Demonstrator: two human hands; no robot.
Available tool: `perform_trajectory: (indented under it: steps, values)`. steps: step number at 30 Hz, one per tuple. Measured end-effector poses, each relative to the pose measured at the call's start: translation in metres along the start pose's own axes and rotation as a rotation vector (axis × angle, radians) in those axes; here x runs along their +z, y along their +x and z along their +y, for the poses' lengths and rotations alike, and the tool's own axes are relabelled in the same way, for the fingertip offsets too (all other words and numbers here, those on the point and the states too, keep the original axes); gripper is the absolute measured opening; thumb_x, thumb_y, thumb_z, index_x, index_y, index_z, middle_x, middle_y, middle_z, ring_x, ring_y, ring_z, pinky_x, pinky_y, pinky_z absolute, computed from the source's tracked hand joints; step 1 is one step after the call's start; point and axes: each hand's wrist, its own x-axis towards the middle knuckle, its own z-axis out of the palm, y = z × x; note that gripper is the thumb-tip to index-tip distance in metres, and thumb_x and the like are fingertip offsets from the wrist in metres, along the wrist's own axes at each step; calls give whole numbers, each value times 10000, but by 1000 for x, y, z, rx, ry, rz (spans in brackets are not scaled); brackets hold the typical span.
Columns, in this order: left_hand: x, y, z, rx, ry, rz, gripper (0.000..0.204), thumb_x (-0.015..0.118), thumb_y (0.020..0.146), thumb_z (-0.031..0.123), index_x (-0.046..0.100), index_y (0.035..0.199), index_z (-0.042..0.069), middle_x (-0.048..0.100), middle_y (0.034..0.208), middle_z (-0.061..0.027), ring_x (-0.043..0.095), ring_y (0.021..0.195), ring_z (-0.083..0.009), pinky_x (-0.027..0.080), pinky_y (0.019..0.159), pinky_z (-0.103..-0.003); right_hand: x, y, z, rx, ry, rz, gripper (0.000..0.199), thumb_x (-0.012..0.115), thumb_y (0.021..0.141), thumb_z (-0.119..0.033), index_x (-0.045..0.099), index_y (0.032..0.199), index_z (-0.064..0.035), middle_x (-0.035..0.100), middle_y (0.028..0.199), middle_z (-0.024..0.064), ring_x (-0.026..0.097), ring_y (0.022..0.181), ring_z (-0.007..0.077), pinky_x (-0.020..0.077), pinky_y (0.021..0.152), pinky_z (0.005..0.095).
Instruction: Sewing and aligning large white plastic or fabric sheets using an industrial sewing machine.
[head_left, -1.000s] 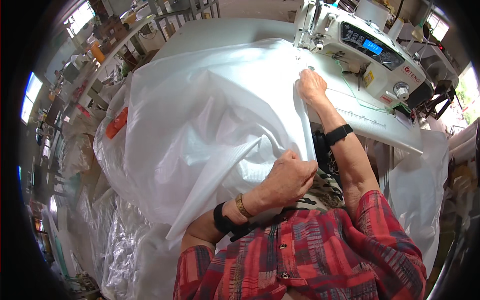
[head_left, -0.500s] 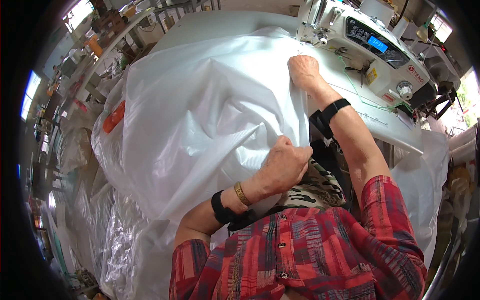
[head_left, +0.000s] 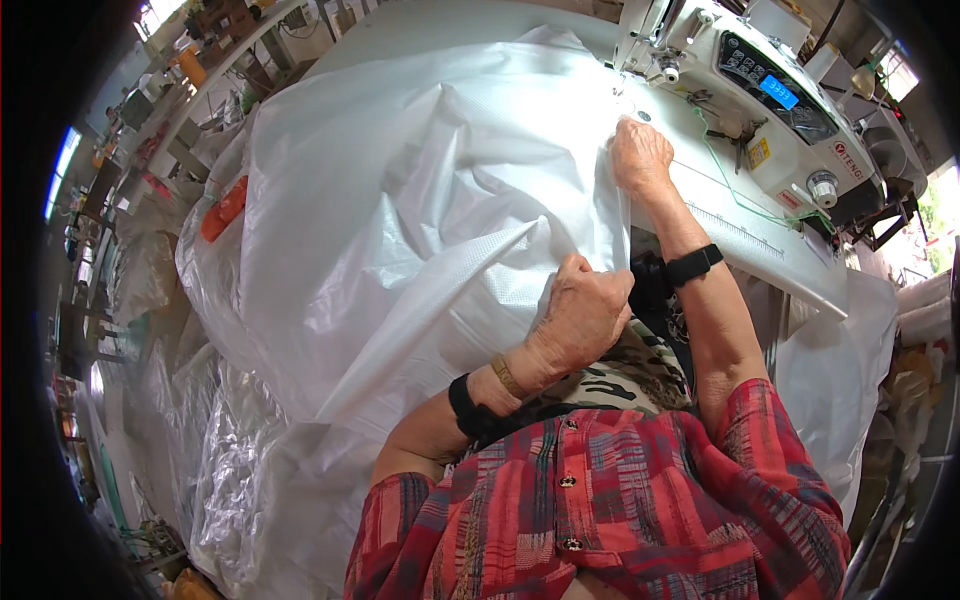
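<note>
Left hand (head_left: 585,312) is fisted, fingers curled together and clamped on the near edge of the white woven sheet (head_left: 420,190), which billows away from those fingers to the left; the risk I see is that heavy bulk dragging sideways and skewing the edge; further right, the right hand (head_left: 640,155) lies on the same edge, fingers together and bent, pressing it flat just short of the needle on the sewing machine (head_left: 765,95); fingertips that close could get caught.

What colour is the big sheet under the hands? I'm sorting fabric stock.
White and slightly translucent: the woven sheet shows best in the head view, gripped by both hands.
</note>
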Motion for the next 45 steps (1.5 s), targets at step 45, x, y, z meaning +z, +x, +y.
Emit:
perform_trajectory:
  steps: [45]
  values:
    - [13, 74, -45, 61, 281, 80, 127, 586, 724, 149, 596, 682, 29, 591, 568, -164, 567, 528, -353, 434, 649, -414, 7, 30, 12, -80, 58, -131, 214, 575, 798, -168, 723, 834, -17, 688, 819, 215, 683, 806, 374, 529, 723, 457]
